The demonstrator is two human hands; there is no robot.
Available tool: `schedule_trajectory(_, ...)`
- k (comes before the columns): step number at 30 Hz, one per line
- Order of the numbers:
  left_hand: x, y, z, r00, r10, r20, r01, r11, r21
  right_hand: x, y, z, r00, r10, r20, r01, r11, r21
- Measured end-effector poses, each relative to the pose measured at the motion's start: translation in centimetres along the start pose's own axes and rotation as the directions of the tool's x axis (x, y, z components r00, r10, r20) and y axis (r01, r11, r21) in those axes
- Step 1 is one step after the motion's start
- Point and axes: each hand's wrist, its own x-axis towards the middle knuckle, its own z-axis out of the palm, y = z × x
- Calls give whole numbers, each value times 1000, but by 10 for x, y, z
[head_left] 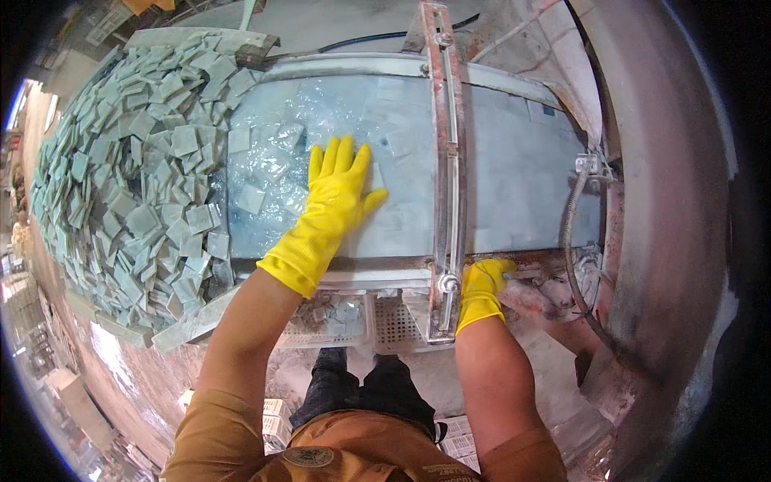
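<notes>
My left hand (pixel 337 186), in a yellow rubber glove, lies flat with fingers spread on a wet grey conveyor belt (pixel 514 169), touching nothing else. Just left of it, a few square pale-green tiles (pixel 250 198) lie loose on the wet belt. My right hand (pixel 484 283), also gloved in yellow, rests curled on the rusty front edge of the machine frame, below the belt, next to a red metal bar (pixel 446 161) that crosses the belt. Whether the right hand grips anything is unclear.
A large heap of square green tiles (pixel 128 177) fills a tray at the left. A white perforated plastic crate (pixel 353 321) with some tiles sits below the belt's front edge. A flexible metal hose (pixel 572 241) and a curved rusty housing (pixel 650 177) stand at the right.
</notes>
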Motion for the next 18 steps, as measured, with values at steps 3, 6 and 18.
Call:
schedule_trajectory(3,11,-12,-3,999,40,-1,-40,998,-48,15,7,1,1000,-24,-7,24,999,-44)
schedule_trajectory(6,6,-31,-2,992,76,-96,-88,987,-136,21,11,0,999,-51,-13,50,994,-93)
schedule_trajectory(18,114,-95,-14,953,-295,-65,302,929,213,52,19,1,982,-183,36,177,853,-490)
